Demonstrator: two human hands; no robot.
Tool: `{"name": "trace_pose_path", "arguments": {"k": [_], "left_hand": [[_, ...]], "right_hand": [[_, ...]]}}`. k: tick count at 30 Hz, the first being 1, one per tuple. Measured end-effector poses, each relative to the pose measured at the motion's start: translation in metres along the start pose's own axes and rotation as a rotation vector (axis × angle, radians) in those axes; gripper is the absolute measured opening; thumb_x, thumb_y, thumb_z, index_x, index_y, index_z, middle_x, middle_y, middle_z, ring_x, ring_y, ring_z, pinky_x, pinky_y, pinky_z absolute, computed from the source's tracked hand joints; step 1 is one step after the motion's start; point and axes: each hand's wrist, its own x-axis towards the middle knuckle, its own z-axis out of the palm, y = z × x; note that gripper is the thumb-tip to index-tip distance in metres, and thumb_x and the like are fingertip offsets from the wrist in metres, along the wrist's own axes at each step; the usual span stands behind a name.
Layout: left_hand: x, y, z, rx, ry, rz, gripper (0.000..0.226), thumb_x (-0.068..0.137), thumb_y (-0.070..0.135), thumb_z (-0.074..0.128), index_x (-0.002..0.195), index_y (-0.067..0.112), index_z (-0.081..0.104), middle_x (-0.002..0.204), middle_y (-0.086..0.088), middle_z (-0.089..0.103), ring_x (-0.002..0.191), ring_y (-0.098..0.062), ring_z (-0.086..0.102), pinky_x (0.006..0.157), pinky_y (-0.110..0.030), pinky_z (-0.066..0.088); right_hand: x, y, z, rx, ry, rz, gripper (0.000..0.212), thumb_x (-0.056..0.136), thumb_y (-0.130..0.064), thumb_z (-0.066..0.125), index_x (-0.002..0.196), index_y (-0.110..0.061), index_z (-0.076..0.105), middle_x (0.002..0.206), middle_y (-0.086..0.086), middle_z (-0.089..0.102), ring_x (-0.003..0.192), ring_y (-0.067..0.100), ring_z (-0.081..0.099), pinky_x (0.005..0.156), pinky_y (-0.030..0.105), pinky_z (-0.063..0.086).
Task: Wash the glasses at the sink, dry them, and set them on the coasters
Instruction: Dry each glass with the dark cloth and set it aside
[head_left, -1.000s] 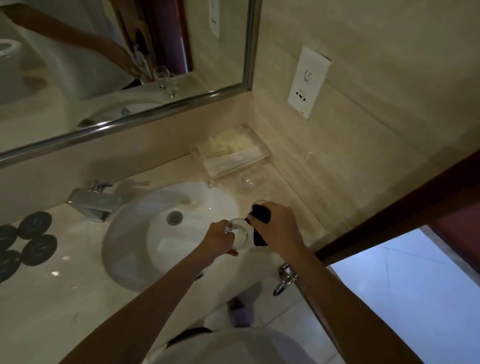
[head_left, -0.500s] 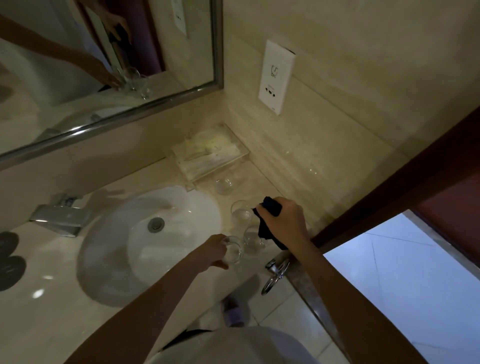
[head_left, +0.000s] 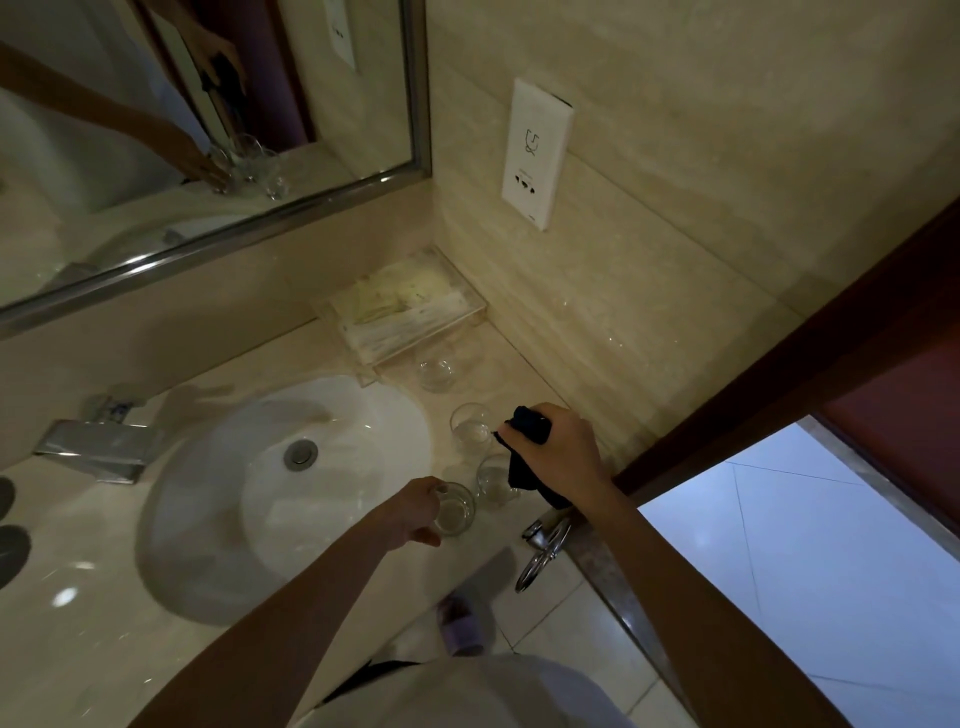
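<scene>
My left hand (head_left: 413, 512) grips a clear glass (head_left: 455, 510) upright at the sink's right rim, low over the counter. My right hand (head_left: 563, 451) holds a dark cloth (head_left: 525, 454) bunched in its fist, just right of two more clear glasses (head_left: 471, 428) (head_left: 493, 480) standing on the counter. A further glass (head_left: 436, 370) stands farther back by the tray. The white oval sink (head_left: 332, 415) with its drain lies left of the hands. Dark round coasters (head_left: 13, 551) show at the far left edge, partly cut off.
A chrome faucet (head_left: 98, 448) sits left of the basin. A clear tray (head_left: 410, 312) of packets stands in the back corner under a wall socket (head_left: 537, 156). A towel ring (head_left: 543, 551) hangs at the counter's front edge. A mirror (head_left: 208, 130) spans the back wall; a doorframe (head_left: 779, 389) is at right.
My hands have drawn apart: the cloth has come off the glass. The left hand has lowered the glass toward the counter by the sink rim, and the view has swung right.
</scene>
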Motion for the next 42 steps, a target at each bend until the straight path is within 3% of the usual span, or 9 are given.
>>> {"name": "trace_pose_path", "arguments": {"k": [8,12,14,17,20,24,30,38,42], "left_hand": [[0.001,-0.004,-0.004,-0.054,-0.012,0.013,0.035,0.101,0.008,0.044,0.136,0.012,0.05,0.131,-0.018,0.053,0.078,-0.023,0.061,0.05,-0.029,0.054],[-0.012,0.005,-0.005,-0.002,-0.015,-0.016,0.041,0.1,0.012,0.049,0.141,0.012,0.042,0.121,-0.012,0.053,0.073,-0.02,0.059,0.06,-0.031,0.058],[-0.02,0.017,-0.007,0.191,0.022,0.031,0.043,0.101,0.02,0.05,0.141,0.013,0.04,0.126,-0.011,0.053,0.083,-0.021,0.061,0.068,-0.03,0.056],[-0.027,0.037,-0.013,0.654,0.205,0.294,0.046,0.098,0.024,0.055,0.14,0.009,0.043,0.136,-0.013,0.049,0.118,-0.029,0.054,0.093,-0.032,0.044],[-0.032,0.062,-0.017,0.649,0.219,0.67,0.057,0.087,0.021,0.068,0.138,0.017,0.042,0.132,-0.009,0.048,0.119,-0.026,0.05,0.099,-0.038,0.046],[-0.032,0.105,-0.01,0.871,0.074,0.967,0.07,0.078,0.028,0.077,0.139,0.022,0.044,0.137,-0.002,0.046,0.119,-0.019,0.047,0.09,-0.038,0.051],[-0.011,0.147,0.022,1.177,0.076,1.144,0.036,0.083,0.025,0.066,0.117,0.014,0.062,0.107,-0.004,0.063,0.094,-0.024,0.058,0.07,-0.033,0.046],[0.036,0.176,0.063,1.294,0.151,1.067,0.034,0.09,0.025,0.058,0.123,0.017,0.059,0.116,-0.003,0.062,0.103,-0.025,0.059,0.078,-0.035,0.046],[0.055,0.183,0.075,1.403,0.161,0.929,0.036,0.093,0.029,0.056,0.128,0.02,0.053,0.128,-0.002,0.056,0.116,-0.026,0.051,0.089,-0.037,0.043]], "right_hand": [[0.001,-0.002,0.0,0.012,-0.088,0.026,0.04,0.08,-0.038,0.082,0.11,-0.013,0.071,0.104,-0.001,0.071,0.089,0.009,0.063,0.062,0.001,0.041],[0.001,-0.003,-0.001,-0.005,-0.193,0.033,0.047,0.082,-0.027,0.077,0.125,-0.017,0.062,0.116,0.004,0.068,0.097,0.015,0.063,0.072,0.016,0.047],[0.002,-0.003,-0.001,0.023,-0.19,0.051,0.045,0.083,-0.025,0.075,0.125,-0.019,0.06,0.114,0.004,0.068,0.092,0.014,0.062,0.066,0.015,0.045],[0.002,-0.003,-0.003,0.036,-0.225,0.064,0.05,0.084,-0.024,0.075,0.129,-0.019,0.054,0.108,0.001,0.064,0.083,0.007,0.058,0.058,0.008,0.04],[0.005,-0.004,-0.007,-0.006,-0.286,0.004,0.067,0.08,-0.018,0.079,0.137,-0.019,0.043,0.102,0.001,0.06,0.082,0.008,0.058,0.06,0.01,0.044],[0.015,-0.003,-0.016,-0.162,-0.319,-0.052,0.091,0.072,-0.015,0.083,0.145,-0.026,0.029,0.109,0.003,0.052,0.096,0.022,0.057,0.076,0.034,0.052],[0.033,0.015,-0.029,-0.182,-0.325,-0.081,0.066,0.073,-0.008,0.079,0.121,-0.015,0.033,0.094,0.008,0.054,0.077,0.023,0.054,0.06,0.035,0.046],[0.068,0.072,-0.042,-0.283,-0.212,0.098,0.039,0.078,-0.024,0.079,0.098,-0.022,0.045,0.103,0.002,0.055,0.09,0.026,0.057,0.074,0.041,0.052],[0.074,0.086,-0.032,-0.22,-0.144,0.127,0.047,0.085,-0.025,0.078,0.123,-0.013,0.055,0.13,0.008,0.054,0.119,0.028,0.054,0.095,0.043,0.05]]}}
